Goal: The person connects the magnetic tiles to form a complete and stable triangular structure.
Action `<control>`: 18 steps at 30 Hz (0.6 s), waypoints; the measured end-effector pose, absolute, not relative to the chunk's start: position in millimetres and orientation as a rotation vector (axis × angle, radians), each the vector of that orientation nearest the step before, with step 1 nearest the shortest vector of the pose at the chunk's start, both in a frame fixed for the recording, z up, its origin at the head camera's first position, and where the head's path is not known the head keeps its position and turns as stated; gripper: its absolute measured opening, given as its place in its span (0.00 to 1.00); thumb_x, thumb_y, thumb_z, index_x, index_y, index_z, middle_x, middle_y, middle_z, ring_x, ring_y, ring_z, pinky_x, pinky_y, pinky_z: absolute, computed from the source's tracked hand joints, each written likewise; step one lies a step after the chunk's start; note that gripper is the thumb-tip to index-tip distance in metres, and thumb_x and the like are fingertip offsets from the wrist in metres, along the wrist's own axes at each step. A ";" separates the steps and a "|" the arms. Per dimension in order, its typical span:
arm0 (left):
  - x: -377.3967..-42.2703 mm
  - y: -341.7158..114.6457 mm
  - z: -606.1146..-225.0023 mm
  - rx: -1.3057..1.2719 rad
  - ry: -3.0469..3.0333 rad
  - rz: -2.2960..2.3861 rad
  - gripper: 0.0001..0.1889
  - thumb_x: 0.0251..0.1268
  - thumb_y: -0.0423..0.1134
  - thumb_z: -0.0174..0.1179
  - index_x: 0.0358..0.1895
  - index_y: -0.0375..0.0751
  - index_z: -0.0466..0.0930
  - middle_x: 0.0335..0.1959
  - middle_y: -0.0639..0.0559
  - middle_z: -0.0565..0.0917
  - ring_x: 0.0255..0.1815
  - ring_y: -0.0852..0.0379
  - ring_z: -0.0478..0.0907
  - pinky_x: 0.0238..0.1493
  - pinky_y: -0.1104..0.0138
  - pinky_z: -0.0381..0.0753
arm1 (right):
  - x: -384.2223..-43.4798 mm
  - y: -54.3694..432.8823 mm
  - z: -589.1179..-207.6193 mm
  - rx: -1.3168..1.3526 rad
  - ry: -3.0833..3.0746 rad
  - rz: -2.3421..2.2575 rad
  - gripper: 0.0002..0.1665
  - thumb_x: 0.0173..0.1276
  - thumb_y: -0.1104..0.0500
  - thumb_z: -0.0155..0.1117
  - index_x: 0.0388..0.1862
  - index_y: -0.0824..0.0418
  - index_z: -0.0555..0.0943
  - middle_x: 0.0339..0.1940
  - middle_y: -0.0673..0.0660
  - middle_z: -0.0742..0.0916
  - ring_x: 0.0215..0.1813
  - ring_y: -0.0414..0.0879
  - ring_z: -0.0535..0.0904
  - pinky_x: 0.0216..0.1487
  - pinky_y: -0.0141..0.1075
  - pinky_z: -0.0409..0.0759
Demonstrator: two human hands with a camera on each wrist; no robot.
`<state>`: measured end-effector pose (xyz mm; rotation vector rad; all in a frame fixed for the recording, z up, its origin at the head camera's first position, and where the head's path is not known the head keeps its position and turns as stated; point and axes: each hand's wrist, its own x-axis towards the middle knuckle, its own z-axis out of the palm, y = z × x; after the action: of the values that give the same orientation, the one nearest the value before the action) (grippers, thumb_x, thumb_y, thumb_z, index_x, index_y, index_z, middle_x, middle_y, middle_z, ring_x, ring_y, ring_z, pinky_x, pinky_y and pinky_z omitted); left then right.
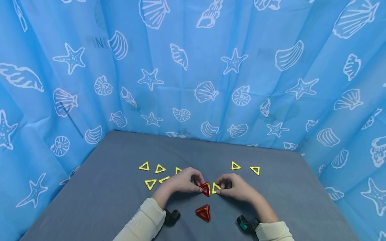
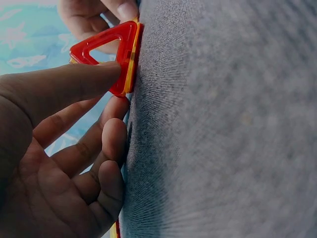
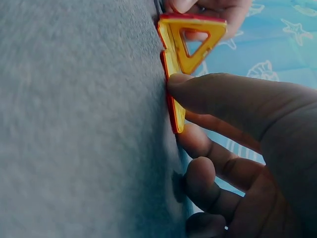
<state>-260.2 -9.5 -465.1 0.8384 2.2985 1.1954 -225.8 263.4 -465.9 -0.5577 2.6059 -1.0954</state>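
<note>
My left hand (image 1: pixel 187 180) pinches a leaning red triangular magnetic tile (image 2: pixel 130 37) between thumb and fingers. This tile joins others, with yellow inner faces, in a small upright cluster (image 3: pixel 188 62). Right beside it, a yellow triangular magnetic tile (image 3: pixel 174 111) lies flat on the cloth, its edge right at the cluster. My right hand (image 1: pixel 236 187) holds that flat tile by thumb and fingertips at its corners. Nearer to me stands a red pyramid of tiles (image 1: pixel 207 210), apart from both hands.
Several loose yellow triangle tiles (image 1: pixel 144 169) lie left of my left hand, one partly hidden by it. Two more yellow tiles (image 1: pixel 254 167) lie beyond my right hand. A grey cloth (image 1: pixel 120 207) covers the table; a blue shell-print curtain (image 1: pixel 193 67) hangs behind.
</note>
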 end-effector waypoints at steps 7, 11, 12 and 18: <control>-260.3 -8.5 -467.2 0.822 2.310 1.178 0.05 0.67 0.34 0.73 0.39 0.49 0.87 0.36 0.57 0.85 0.38 0.59 0.80 0.43 0.65 0.80 | -223.8 258.6 -467.7 -0.568 2.617 -1.099 0.13 0.69 0.56 0.77 0.50 0.57 0.88 0.36 0.52 0.84 0.31 0.41 0.75 0.31 0.34 0.74; -258.9 -9.7 -468.8 0.836 2.291 1.184 0.05 0.67 0.33 0.73 0.40 0.47 0.87 0.36 0.56 0.85 0.37 0.59 0.80 0.43 0.65 0.80 | -222.4 258.7 -468.7 -0.579 2.604 -1.091 0.13 0.69 0.56 0.77 0.50 0.57 0.88 0.37 0.52 0.84 0.32 0.42 0.76 0.32 0.33 0.75; -258.5 -9.8 -469.2 0.837 2.286 1.185 0.05 0.67 0.33 0.73 0.40 0.47 0.87 0.36 0.56 0.85 0.37 0.59 0.80 0.43 0.65 0.80 | -222.1 259.1 -468.9 -0.582 2.602 -1.089 0.13 0.69 0.56 0.77 0.50 0.57 0.88 0.38 0.51 0.85 0.32 0.41 0.76 0.33 0.33 0.75; -259.3 -8.6 -469.5 0.809 2.304 1.184 0.05 0.67 0.34 0.73 0.39 0.48 0.87 0.36 0.56 0.85 0.37 0.59 0.80 0.43 0.65 0.80 | -221.9 263.1 -467.1 -0.600 2.603 -1.124 0.13 0.67 0.57 0.78 0.48 0.60 0.88 0.37 0.53 0.86 0.31 0.39 0.76 0.32 0.32 0.76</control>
<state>-259.3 -8.6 -469.5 0.8089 2.3036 1.1843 -221.9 263.1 -467.1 -0.5998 2.6027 -1.1237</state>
